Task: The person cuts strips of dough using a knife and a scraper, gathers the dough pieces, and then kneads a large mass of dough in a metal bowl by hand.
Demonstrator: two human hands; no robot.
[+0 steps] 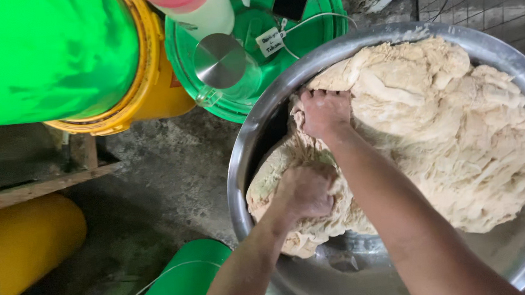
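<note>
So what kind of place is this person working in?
Probably a small food workshop or back kitchen, not a home counter: a very large round steel basin of pale shaggy dough sits low over a rough concrete floor, beside big green and yellow plastic drums.

2 bare forearms, no sleeves, fingers [314, 97] dusted with dough bits.

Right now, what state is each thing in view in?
Dough: one big ragged, shaggy mass, heaped in the basin.
Steel basin: bare metal showing at its near side.
Left hand: fist pressed into the dough's near edge.
Right hand: fingers dug into the dough.
Green lid: lying flat, things resting on it.
Clear jar: upright, metal cap on.
</note>
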